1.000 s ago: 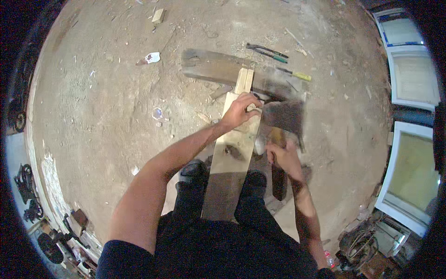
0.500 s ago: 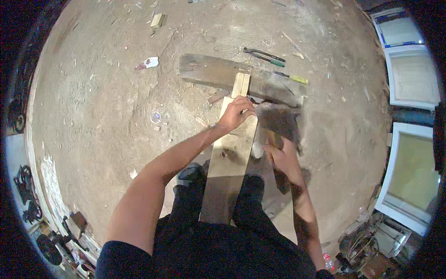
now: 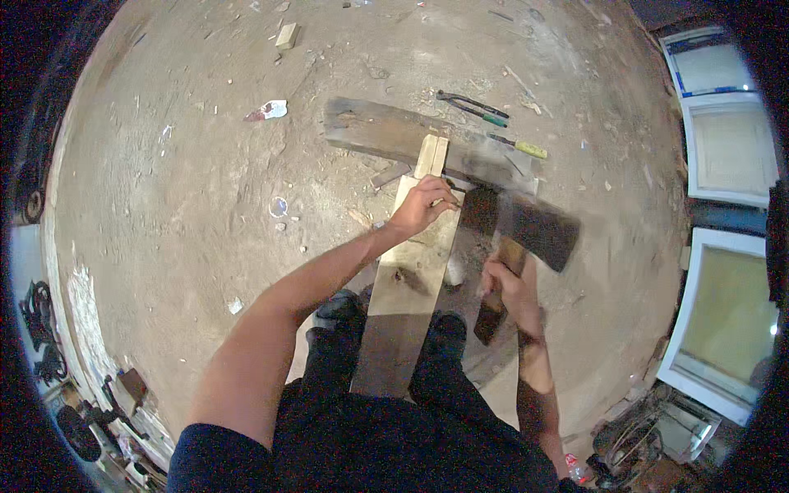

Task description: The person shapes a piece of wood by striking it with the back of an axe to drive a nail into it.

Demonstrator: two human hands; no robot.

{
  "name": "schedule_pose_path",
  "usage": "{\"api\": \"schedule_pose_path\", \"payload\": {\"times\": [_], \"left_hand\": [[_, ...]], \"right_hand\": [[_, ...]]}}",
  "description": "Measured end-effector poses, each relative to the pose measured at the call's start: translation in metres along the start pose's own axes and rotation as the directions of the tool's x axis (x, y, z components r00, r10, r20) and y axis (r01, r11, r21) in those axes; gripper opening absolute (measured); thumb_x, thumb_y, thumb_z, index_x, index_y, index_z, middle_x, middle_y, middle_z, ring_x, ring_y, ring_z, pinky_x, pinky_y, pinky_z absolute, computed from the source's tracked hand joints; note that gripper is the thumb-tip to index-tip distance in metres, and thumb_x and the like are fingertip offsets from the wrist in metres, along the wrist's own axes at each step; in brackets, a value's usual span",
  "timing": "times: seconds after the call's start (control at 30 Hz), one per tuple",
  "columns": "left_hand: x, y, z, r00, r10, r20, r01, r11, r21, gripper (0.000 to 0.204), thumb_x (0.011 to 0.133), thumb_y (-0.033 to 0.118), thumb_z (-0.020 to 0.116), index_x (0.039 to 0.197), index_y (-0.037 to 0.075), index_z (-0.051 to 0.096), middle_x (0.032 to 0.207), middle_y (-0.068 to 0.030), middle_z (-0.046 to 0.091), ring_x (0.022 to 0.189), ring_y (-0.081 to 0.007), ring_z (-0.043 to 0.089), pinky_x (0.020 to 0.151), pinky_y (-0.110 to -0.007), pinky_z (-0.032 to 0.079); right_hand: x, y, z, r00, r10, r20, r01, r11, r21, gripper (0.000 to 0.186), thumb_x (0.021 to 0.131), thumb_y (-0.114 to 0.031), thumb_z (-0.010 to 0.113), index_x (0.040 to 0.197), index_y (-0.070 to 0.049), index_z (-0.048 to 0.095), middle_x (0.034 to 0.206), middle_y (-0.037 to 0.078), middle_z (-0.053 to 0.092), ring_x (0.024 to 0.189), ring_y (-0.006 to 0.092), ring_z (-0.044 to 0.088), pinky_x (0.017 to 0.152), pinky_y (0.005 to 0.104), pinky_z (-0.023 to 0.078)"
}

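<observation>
The left hand rests on the pale board near its far end, fingers curled at the right edge; whether they grip anything cannot be told. The right hand is closed round the handle of a wooden mallet, its broad head tilted and blurred, to the right of the board. The board runs away from the person between the legs, near part in shadow, its narrow tongue reaching over a grey-brown beam that lies crosswise. Beyond the beam are pincers with a green grip and a yellow-handled tool. Farther off, a small wood block lies on the dusty floor. White-framed panels stand at far right
</observation>
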State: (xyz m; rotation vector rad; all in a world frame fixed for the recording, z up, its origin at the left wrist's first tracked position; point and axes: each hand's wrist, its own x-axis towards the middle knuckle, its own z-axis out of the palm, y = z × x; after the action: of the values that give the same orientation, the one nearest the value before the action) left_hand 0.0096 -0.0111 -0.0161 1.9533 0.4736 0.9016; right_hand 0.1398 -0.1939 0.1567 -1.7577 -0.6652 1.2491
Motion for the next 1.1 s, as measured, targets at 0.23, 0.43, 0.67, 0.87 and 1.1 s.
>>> {"api": "schedule_pose_path", "payload": {"times": [0.23,0.43,0.67,0.87,1.1], "left_hand": [[0.000,0.004,0.001,1.000,-0.022,-0.016,0.022,1.000,-0.012,0.010,0.080,0.008,0.077,0.089,0.007,0.074,0.092,-0.0076,0.065,0.099,-0.0271,0.060,0.088,-0.039,0.050],[0.001,0.004,-0.004,1.000,-0.010,-0.019,0.010,1.000,0.024,0.009,0.082,0.009,0.075,0.091,0.007,0.075,0.097,-0.0084,0.066,0.104,-0.0277,0.060,0.091,-0.040,0.049],[-0.004,-0.003,-0.001,0.999,-0.034,0.034,0.034,0.999,0.001,0.009,0.085,0.013,0.074,0.092,0.008,0.074,0.102,-0.0092,0.066,0.107,-0.0296,0.061,0.094,-0.041,0.050],[-0.003,-0.001,-0.003,0.999,-0.027,0.039,0.027,1.000,0.017,0.010,0.084,0.012,0.073,0.094,0.009,0.075,0.101,-0.0095,0.066,0.108,-0.0294,0.060,0.095,-0.040,0.049],[-0.001,0.001,-0.002,0.997,0.041,0.058,-0.041,0.999,-0.014,0.013,0.084,0.006,0.069,0.096,0.008,0.074,0.105,-0.0083,0.065,0.107,-0.0297,0.059,0.095,-0.041,0.049]], "right_hand": [[0.015,0.087,-0.009,0.990,-0.126,-0.057,0.067,0.796,-0.602,0.019,0.091,-0.017,0.064,0.102,-0.003,0.060,0.077,0.002,0.059,0.076,0.0101,0.057,0.074,0.0322,0.049],[0.018,0.093,-0.013,0.995,-0.015,0.100,0.058,0.896,-0.440,0.022,0.097,-0.023,0.058,0.109,-0.006,0.063,0.082,0.003,0.060,0.078,0.0155,0.057,0.078,0.0333,0.047],[0.019,0.096,0.011,0.961,-0.230,-0.156,0.081,0.768,-0.635,0.026,0.091,-0.026,0.065,0.107,-0.005,0.064,0.096,0.009,0.065,0.091,0.0210,0.062,0.079,0.0353,0.050],[0.005,0.033,0.010,0.996,0.082,-0.040,-0.090,0.964,-0.250,0.011,0.091,-0.014,0.064,0.095,-0.004,0.064,0.092,0.005,0.066,0.088,0.0105,0.062,0.071,0.0274,0.048],[0.030,0.102,-0.001,0.970,-0.209,-0.123,0.150,0.916,-0.372,0.021,0.092,-0.018,0.065,0.108,-0.004,0.067,0.090,0.008,0.070,0.080,0.0169,0.061,0.071,0.0300,0.048]]}}
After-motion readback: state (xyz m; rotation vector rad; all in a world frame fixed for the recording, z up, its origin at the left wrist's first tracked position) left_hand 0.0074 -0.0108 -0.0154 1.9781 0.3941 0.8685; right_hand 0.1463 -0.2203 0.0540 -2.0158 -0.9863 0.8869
